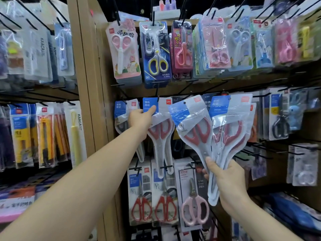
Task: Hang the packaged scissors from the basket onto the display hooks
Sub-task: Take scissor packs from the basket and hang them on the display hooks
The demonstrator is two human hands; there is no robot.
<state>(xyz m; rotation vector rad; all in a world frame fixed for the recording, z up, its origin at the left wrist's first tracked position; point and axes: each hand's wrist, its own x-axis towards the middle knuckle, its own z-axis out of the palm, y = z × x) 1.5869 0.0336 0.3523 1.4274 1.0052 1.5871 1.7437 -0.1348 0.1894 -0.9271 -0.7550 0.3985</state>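
Note:
My left hand [141, 119] reaches up to a packaged pair of red-handled scissors [160, 134] on a black display hook [157, 96] in the middle row, thumb and fingers pinching the blue-and-white header card. My right hand [224, 178] grips the narrow lower ends of a fanned bunch of the same red-handled scissor packs [213, 129], held upright in front of the shelf, to the right of that hook. The basket is out of view.
A wooden pegboard rack [86, 84] carries rows of hooks with packaged scissors: children's scissors [156, 51] above, red and pink kitchen shears [166, 207] below. Bare hook ends [257, 152] jut out at right. Utility knives [45, 134] hang on the left panel.

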